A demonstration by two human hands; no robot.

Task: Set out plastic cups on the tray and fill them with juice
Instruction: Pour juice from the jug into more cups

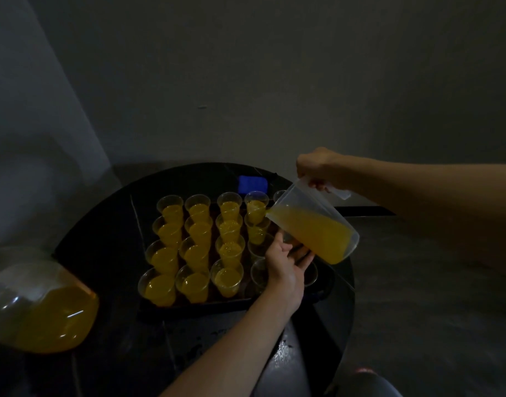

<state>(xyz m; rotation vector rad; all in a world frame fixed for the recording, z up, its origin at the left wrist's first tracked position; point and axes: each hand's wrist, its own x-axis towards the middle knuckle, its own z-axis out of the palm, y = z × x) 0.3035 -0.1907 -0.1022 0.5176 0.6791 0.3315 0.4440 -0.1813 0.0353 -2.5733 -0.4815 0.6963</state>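
Two hands tilt the jug (317, 227): right hand (315, 167) grips its handle; below it, loose-fingered left hand (286, 262) seemingly props the base.

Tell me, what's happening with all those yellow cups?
A person is pouring orange juice. Their right hand tips a clear plastic jug over a clear plastic cup in the far row of the dark tray, while the left hand reaches open beneath it. Most cups are full; the near-right cups are empty.
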